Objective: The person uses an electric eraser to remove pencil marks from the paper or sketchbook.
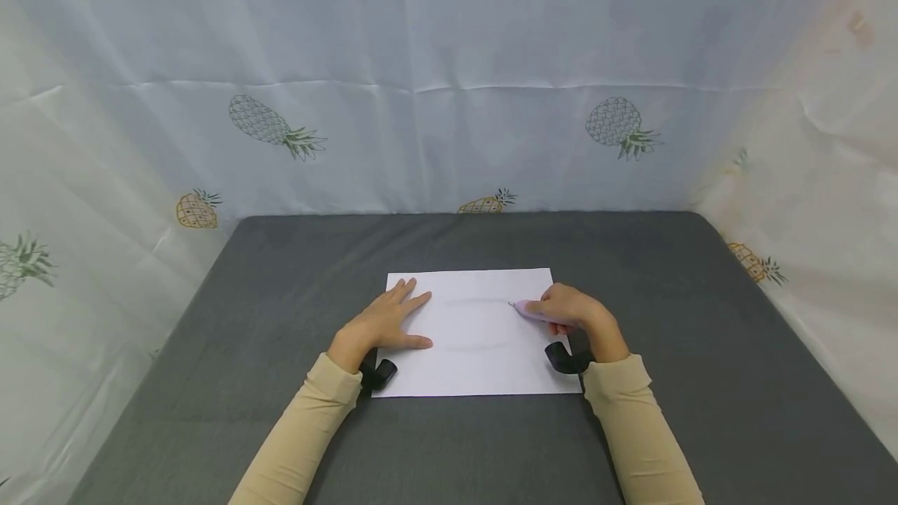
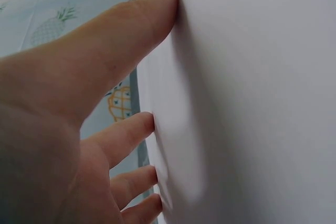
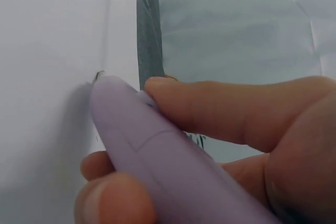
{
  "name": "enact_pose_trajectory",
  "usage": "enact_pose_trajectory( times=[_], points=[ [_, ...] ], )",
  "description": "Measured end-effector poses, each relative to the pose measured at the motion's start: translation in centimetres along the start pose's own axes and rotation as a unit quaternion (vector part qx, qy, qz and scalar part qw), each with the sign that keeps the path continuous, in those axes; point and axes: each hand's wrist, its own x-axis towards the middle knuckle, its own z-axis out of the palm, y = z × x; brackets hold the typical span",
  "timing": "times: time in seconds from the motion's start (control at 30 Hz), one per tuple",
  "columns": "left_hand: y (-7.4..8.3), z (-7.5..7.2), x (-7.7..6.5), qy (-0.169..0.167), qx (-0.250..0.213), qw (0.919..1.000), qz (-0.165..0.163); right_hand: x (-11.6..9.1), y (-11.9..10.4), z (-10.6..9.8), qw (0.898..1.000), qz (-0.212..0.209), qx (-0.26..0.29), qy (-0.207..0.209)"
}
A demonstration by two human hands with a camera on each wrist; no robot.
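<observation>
Left hand point(image 1: 382, 323) spread on paper point(image 1: 466, 357); right hand point(image 1: 577, 307) grips lilac tool point(image 3: 149, 150); backdrop point(image 1: 449, 30) reads "PINEAPPLE", mirrored

**Paper point(image 1: 466, 341) on a table point(image 1: 449, 244)**

The paper lies near the middle of the table. Across its left edge rests the left hand point(image 1: 384, 321), fingers toward the far side. Over its right edge is the right hand point(image 1: 577, 310), around a pen-like tool point(image 3: 152, 150) whose tip points left over the paper (whether it touches is hard to tell). A curtain point(image 1: 449, 146) hangs behind the table and along both sides.
</observation>
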Motion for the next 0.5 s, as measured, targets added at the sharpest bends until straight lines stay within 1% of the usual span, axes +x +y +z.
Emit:
enact_pose_trajectory(
  times=[0.13, 0.27, 0.43, 0.5],
  points=[
    [0.10, -0.33, 0.04, 0.001, 0.005, 1.0000, 0.004, 0.21, -0.34, 0.20, 1.000, 0.002, 0.007, 0.010],
    [0.21, -0.33, 0.06, 0.005, 0.004, 1.0000, 0.000, 0.43, -0.42, 0.44, 1.000, 0.004, 0.012, 0.022],
    [0.19, 0.17, 0.06, 0.001, 0.005, 1.0000, 0.001, 0.05, -0.20, 0.31, 1.000, 0.007, 0.002, 0.014],
    [0.19, 0.11, 0.11, 0.002, 0.009, 1.0000, 0.004, -0.15, -0.10, 0.10, 1.000, 0.007, 0.004, 0.008]
  ],
)
